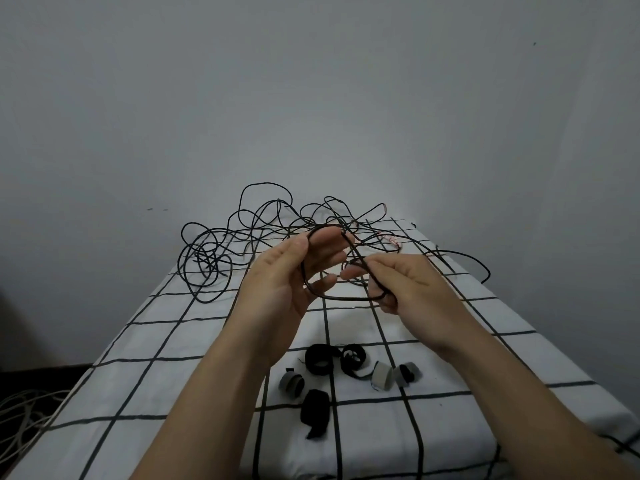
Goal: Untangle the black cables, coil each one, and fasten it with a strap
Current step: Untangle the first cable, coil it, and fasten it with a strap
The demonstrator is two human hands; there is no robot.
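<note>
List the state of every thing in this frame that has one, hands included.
left hand: raised, thumb and fingers holding the cable loop
right hand: raised, pinching the cable loop
cable loop: partly coiled, held above the checked cloth, unfastened
cable tangle: tangled, lying at the cloth's far end
black straps: rolled, loose on the cloth
grey straps: rolled, loose on the cloth
checked cloth: spread flat
white cables: loose heap, lower left

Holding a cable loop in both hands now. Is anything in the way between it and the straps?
Nothing visible. The straps lie on bare cloth nearer than the loop, which the left hand and right hand hold above the cloth. The tangle lies on the far side, off that path.
</note>
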